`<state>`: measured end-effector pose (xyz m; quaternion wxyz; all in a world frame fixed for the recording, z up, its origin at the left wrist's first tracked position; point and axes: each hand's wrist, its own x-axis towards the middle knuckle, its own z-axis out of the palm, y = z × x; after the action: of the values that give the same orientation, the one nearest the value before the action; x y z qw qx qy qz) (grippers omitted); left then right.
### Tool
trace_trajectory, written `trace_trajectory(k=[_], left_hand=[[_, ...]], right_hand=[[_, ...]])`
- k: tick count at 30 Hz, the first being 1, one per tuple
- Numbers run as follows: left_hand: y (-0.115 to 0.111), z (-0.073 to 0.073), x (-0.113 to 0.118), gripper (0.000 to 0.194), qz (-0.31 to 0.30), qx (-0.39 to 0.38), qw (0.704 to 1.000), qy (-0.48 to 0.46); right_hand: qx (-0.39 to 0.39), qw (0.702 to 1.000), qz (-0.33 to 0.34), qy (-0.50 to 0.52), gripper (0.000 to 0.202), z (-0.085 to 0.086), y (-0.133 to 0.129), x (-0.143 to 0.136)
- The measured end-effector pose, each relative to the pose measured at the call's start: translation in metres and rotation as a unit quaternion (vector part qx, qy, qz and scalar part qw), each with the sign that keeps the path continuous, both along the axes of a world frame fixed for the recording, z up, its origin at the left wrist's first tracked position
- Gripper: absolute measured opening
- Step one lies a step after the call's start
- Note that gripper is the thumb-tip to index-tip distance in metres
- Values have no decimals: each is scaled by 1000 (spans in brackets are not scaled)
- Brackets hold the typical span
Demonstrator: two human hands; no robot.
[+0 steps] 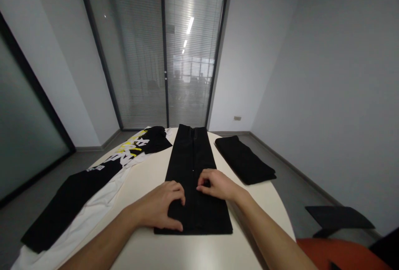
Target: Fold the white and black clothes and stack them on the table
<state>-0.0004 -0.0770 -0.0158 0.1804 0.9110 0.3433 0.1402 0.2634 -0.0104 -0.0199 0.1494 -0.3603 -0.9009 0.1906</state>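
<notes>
Long black trousers (183, 166), by their look, lie lengthwise on the table in front of me, with a seam or gap running down the middle. My left hand (163, 205) rests at their left side near the close end, thumb and fingers spread apart. Right of the middle line, my right hand (215, 183) is over the cloth with its fingers curled and thumb and forefinger drawn together. Whether a bit of fabric is between those fingertips cannot be made out.
A folded black garment (245, 160) lies on the round white table (202, 253) to the right. On the left are a black printed shirt (93, 187) and white cloth (81, 224). An orange chair seat (333, 253) stands at lower right. Glass panels with blinds (140, 54) are beyond.
</notes>
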Motion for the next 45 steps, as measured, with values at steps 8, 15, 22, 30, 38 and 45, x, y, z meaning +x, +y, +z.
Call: trace_trajectory(k=[8, 15, 22, 30, 38, 45], left_hand=[[-14, 3, 15, 16, -22, -17, 999, 32], [-12, 3, 21, 14, 40, -1, 999, 33], [-12, 14, 3, 40, 38, -56, 998, 13], [15, 6, -22, 25, 137, -101, 984, -56], [24, -8, -20, 26, 197, -135, 964, -116], [28, -13, -23, 29, 207, -146, 956, -147]], right_hand=[[-203, 971, 92, -85, 54, 13, -30, -17], [-68, 982, 54, -165, 52, 22, -48, -30], [-89, 987, 99, -92, 22, 23, -37, -18], [-203, 978, 44, 12, 32, 26, -25, 0], [-303, 942, -57, -132, 74, 40, -27, 29], [-267, 943, -55, -192, 42, 39, -30, 29]])
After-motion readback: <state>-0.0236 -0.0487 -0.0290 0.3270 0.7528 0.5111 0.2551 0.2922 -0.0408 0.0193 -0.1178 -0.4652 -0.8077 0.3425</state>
